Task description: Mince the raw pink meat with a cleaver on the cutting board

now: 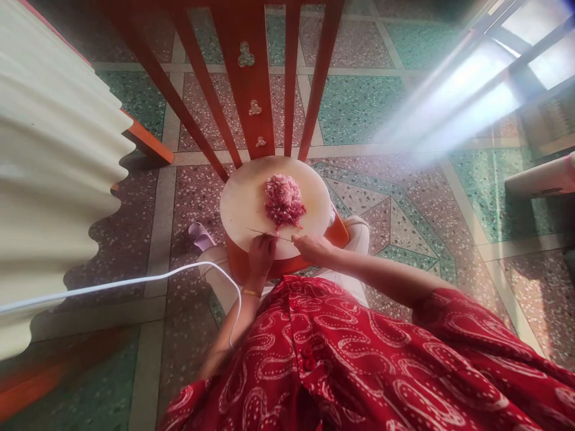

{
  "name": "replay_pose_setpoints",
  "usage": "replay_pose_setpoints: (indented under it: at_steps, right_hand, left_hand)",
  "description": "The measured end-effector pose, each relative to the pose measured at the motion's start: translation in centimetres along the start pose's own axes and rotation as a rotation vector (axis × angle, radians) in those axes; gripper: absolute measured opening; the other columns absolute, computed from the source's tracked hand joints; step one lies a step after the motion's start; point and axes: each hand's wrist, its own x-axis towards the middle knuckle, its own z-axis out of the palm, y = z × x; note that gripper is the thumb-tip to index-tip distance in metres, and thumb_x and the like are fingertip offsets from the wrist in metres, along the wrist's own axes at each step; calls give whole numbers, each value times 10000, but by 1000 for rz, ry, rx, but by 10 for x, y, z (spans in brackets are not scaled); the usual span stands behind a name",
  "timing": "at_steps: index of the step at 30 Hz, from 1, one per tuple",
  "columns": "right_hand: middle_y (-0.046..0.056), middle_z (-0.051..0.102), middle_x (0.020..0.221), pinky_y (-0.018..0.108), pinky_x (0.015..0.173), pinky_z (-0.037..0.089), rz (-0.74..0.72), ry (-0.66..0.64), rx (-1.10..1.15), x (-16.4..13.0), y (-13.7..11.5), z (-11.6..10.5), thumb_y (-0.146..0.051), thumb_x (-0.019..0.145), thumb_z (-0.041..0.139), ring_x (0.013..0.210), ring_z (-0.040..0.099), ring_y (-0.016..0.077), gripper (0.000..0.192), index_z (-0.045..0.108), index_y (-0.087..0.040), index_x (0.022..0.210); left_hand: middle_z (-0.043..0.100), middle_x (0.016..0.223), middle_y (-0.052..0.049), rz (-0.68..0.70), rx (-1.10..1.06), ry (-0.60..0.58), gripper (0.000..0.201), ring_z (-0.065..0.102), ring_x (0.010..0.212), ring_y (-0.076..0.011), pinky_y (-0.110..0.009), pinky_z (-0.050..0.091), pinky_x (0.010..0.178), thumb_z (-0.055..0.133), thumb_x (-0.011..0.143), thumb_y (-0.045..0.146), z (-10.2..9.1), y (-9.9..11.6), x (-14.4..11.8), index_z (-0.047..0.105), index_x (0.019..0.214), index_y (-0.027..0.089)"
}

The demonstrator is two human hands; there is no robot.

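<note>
Nearest the camera is the person's red dress with white paisley swirls (341,365), filling the lower frame, and a thin white cable (135,281) that curves across the left forearm and runs off to the left over the terrazzo floor (404,197). The left wrist carries a gold bangle (250,293).

Just beyond, both hands meet at the near edge of a round pale cutting board (242,203). The left hand (261,254) is curled with its fingers closed around something at the board's rim, apparently the handle end of a thin knife (269,234) whose blade lies nearly flat across the board. The right hand (312,246) lies beside it with its fingers bent over the blade's other end; whether it pinches the blade or only rests on it is too small to tell.

The board sits on an orange-red stool or chair seat (287,263), with the chair's slatted orange back (251,78) rising beyond. A heap of minced pink-red meat (284,200) is piled towards the far middle of the board, apart from the knife and both hands.

The step in hand looks like a pause in mincing, with the blade being steadied or wiped at the near edge. The next move likely calls for lifting the knife clear and bringing it over the heap, fingers kept off the edge.

A corrugated cream sheet (54,161) stands at far left.
</note>
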Motion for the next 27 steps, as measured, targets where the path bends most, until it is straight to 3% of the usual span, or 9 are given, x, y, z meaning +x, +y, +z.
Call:
replay_pose_setpoints:
  at_steps: [4, 7, 12, 16, 21, 27]
  right_hand:
    - [125, 661, 938, 291, 666, 485, -60, 88, 19, 33, -23, -4, -180, 909, 332, 848, 651, 213, 309, 438, -179, 1199]
    - [120, 667, 933, 289, 655, 486, -96, 122, 26, 38, -25, -3, -173, 912, 321, 847, 653, 216, 284, 466, -174, 1155]
    - [120, 673, 896, 285, 614, 476, -34, 26, -44, 10, 25, 3, -137, 881, 377, 805, 665, 231, 351, 426, -174, 1226]
    - [114, 673, 852, 297, 608, 467, 74, 74, -72, -1, 49, -6, -126, 892, 345, 768, 670, 244, 358, 416, -176, 1239]
    - [115, 672, 875, 286, 636, 465, 1, 93, -21, -5, 24, -11, -141, 895, 353, 808, 665, 233, 327, 447, -188, 1205]
    - [106, 666, 812, 282, 612, 472, 0, 18, -13, -17, 9, -6, -181, 919, 348, 784, 668, 229, 271, 463, -188, 1164]
  left_hand:
    - [634, 882, -97, -33, 33, 4, 185, 565, 876, -227, -390, 451, 808, 470, 876, 237, 1, 0, -1, 631, 927, 162]
    - [632, 922, -98, -21, 37, 5, 192, 562, 900, -229, -397, 444, 841, 476, 869, 216, 1, 0, -2, 627, 974, 163]
    - [624, 893, -99, -39, -27, 20, 199, 558, 867, -217, -367, 461, 808, 474, 877, 242, 1, -1, -3, 650, 928, 162]
    - [616, 947, -97, -28, -76, 47, 193, 555, 915, -210, -363, 461, 839, 490, 874, 257, -3, 1, -1, 654, 936, 177]
    - [611, 1031, -101, -22, -91, 57, 213, 550, 987, -205, -368, 463, 872, 482, 880, 264, -10, 4, -2, 631, 1009, 183]
    - [641, 930, -108, -28, -43, -2, 229, 568, 904, -213, -379, 468, 834, 436, 899, 264, -2, 0, -3, 630, 954, 156]
